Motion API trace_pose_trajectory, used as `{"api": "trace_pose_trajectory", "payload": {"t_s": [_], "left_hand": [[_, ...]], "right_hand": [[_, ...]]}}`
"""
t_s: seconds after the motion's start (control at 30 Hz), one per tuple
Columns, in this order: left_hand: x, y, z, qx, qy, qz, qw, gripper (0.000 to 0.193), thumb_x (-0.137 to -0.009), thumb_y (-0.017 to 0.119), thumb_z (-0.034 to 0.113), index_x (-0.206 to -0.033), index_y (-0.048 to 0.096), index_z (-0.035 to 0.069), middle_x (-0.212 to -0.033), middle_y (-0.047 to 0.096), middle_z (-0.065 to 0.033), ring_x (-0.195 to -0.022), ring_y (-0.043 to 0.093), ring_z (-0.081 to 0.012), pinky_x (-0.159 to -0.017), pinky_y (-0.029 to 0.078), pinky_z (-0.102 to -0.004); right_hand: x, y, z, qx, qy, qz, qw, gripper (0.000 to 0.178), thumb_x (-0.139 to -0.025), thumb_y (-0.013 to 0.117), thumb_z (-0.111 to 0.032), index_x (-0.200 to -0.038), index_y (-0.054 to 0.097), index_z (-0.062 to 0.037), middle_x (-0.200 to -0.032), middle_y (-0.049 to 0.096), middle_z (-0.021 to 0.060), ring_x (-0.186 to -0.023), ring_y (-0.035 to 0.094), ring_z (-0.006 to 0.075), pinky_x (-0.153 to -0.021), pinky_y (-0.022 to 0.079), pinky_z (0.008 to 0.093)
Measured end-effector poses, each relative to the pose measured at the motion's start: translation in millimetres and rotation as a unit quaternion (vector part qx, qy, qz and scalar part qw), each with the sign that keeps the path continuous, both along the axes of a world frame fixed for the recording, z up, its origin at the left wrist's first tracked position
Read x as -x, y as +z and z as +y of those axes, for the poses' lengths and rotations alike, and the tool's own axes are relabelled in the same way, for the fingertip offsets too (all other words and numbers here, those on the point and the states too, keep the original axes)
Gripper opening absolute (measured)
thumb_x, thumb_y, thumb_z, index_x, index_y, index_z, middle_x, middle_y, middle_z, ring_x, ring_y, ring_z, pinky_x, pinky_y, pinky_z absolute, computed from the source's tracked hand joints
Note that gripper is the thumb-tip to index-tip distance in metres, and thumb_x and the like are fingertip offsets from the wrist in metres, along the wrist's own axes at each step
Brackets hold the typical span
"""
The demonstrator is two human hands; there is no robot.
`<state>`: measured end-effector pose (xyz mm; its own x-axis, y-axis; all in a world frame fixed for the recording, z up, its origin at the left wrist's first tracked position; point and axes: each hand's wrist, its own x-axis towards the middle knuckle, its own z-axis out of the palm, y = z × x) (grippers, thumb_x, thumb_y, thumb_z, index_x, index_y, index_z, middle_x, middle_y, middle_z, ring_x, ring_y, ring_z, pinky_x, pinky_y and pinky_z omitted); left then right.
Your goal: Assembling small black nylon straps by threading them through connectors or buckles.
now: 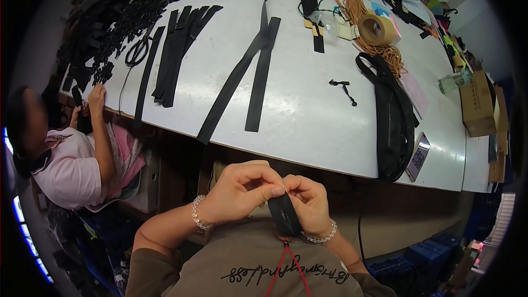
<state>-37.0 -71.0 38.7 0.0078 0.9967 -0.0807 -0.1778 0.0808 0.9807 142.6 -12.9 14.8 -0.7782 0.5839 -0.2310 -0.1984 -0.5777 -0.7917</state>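
In front of my chest, below the table's near edge, both hands pinch the upper end of a black zipper tape (284, 215). My left hand (242, 190) has thumb and forefinger pressed together at the tape's top. Close against it, my right hand (309, 198) grips the same end with fingers curled. The rest of the tape hangs down in a bend between my palms and my shirt. Whatever lies between the fingertips is hidden. On the table ahead, two long black strips (260, 77) lie crossed, one reaching over the edge.
More black strips (179, 49) lie left of centre, near black scissors (137, 52) and a heap of small black parts (104, 38). To the right are a black bag (390, 126), a phone (418, 157), tan tape (377, 28) and small black pieces (345, 91). Someone (82, 159) works at left.
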Motion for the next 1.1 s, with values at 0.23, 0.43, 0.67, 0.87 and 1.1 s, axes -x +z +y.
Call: {"api": "trace_pose_trajectory", "payload": {"t_s": [0.23,0.43,0.67,0.87,1.1], "left_hand": [[8.3,5.7,13.5,0.077,-0.057,-0.139,0.986,0.013,-0.090,0.061,0.014,-0.086,0.062,0.002,-0.075,0.060,-0.0005,-0.060,0.051,-0.0038,-0.051,0.042,-0.0176],[8.9,-6.2,20.5,0.121,-0.044,-0.148,0.980,0.012,-0.089,0.061,0.012,-0.086,0.062,0.001,-0.076,0.061,-0.0010,-0.063,0.053,-0.0042,-0.054,0.043,-0.0186],[19.2,9.0,57.2,-0.018,-0.009,0.042,0.999,0.009,-0.088,0.062,0.009,-0.087,0.063,0.001,-0.079,0.061,0.0002,-0.068,0.053,-0.0040,-0.061,0.045,-0.0192],[22.2,7.2,62.0,0.043,-0.071,-0.067,0.994,0.015,-0.091,0.060,0.017,-0.087,0.063,0.002,-0.073,0.060,0.0027,-0.062,0.051,-0.0020,-0.054,0.042,-0.0165],[18.3,-6.2,71.8,0.086,-0.069,-0.081,0.991,0.014,-0.091,0.059,0.014,-0.089,0.063,0.001,-0.074,0.060,0.0006,-0.063,0.053,-0.0038,-0.057,0.044,-0.0171]], "right_hand": [[6.0,-13.0,8.5,-0.180,-0.025,0.075,0.980,0.011,-0.089,0.059,-0.004,-0.096,0.055,0.0028,-0.092,0.057,0.0061,-0.084,0.055,0.0099,-0.075,0.047,0.0224],[7.5,0.9,20.1,-0.160,-0.008,-0.018,0.987,0.007,-0.089,0.057,-0.002,-0.094,0.057,0.0035,-0.088,0.058,0.0043,-0.077,0.055,0.0073,-0.068,0.045,0.0203],[21.9,16.6,56.4,-0.283,0.012,-0.101,0.954,0.012,-0.088,0.051,0.000,-0.088,0.062,0.0018,-0.079,0.059,0.0032,-0.070,0.054,0.0087,-0.062,0.043,0.0222],[22.1,16.9,58.4,-0.444,-0.026,-0.060,0.894,0.017,-0.084,0.050,0.002,-0.092,0.065,0.0005,-0.080,0.061,0.0101,-0.071,0.059,0.0180,-0.065,0.046,0.0268],[22.9,7.1,57.8,-0.421,-0.074,-0.115,0.896,0.013,-0.084,0.054,0.000,-0.091,0.065,0.0006,-0.082,0.063,0.0100,-0.073,0.061,0.0185,-0.068,0.048,0.0272]]}}
